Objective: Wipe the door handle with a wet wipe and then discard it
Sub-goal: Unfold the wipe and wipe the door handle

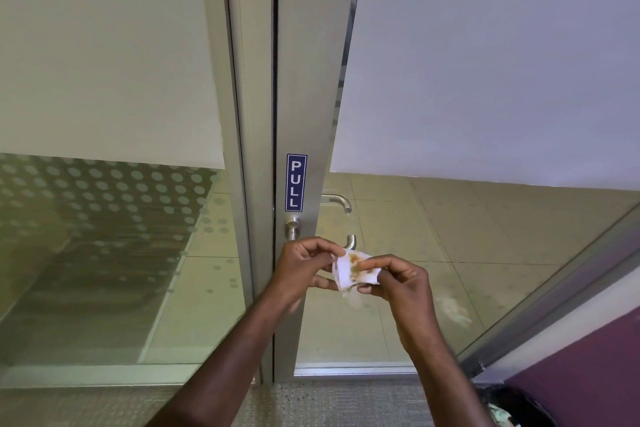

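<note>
A white wet wipe (353, 270) with brown stains is stretched between both hands, just below and in front of the door handle. My left hand (304, 265) pinches its left edge and my right hand (398, 279) pinches its right side. The metal lever door handle (292, 229) sticks out of the grey door frame under a blue PULL sign (296, 183); its far end (350, 241) shows above the wipe, and my hands hide its middle part. Neither hand touches the handle.
The glass door (485, 80) has frosted film on its upper part, and a second handle (337, 201) shows behind the glass. A fixed glass panel (104, 80) stands at the left. A dark bin with a liner (516, 407) sits at the bottom right by a purple wall (588, 374).
</note>
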Action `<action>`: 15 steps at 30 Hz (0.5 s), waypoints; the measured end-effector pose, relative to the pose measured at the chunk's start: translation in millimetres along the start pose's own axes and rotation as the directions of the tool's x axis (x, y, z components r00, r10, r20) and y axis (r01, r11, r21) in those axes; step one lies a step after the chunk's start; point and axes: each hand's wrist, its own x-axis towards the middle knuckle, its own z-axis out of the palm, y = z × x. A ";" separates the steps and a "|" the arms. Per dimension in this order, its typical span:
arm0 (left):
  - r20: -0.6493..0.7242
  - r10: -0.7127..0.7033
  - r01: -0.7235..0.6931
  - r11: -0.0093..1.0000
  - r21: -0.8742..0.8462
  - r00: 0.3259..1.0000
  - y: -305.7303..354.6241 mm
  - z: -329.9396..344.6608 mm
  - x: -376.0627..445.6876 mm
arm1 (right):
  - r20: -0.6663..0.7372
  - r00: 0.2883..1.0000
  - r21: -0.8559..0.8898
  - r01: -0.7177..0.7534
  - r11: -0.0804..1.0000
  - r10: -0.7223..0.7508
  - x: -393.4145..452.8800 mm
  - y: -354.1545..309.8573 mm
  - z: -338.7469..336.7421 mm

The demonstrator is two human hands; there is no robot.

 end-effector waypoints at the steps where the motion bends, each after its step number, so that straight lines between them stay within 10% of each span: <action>1: 0.016 -0.004 0.004 1.000 -0.027 1.000 0.1 -1.7 0.1 | -0.004 1.000 0.003 0.010 1.000 -0.010 1.1 0.8 -0.7; 9: -0.041 0.075 -0.067 0.983 0.173 0.996 -9.4 2.0 1.4 | 0.025 1.000 -0.152 0.009 0.988 -0.005 11.9 6.0 -6.6; 15: -0.312 0.044 -0.028 0.998 0.055 0.949 -43.1 15.9 -0.3 | 0.125 0.989 -0.578 0.141 0.804 -0.083 60.3 4.8 0.2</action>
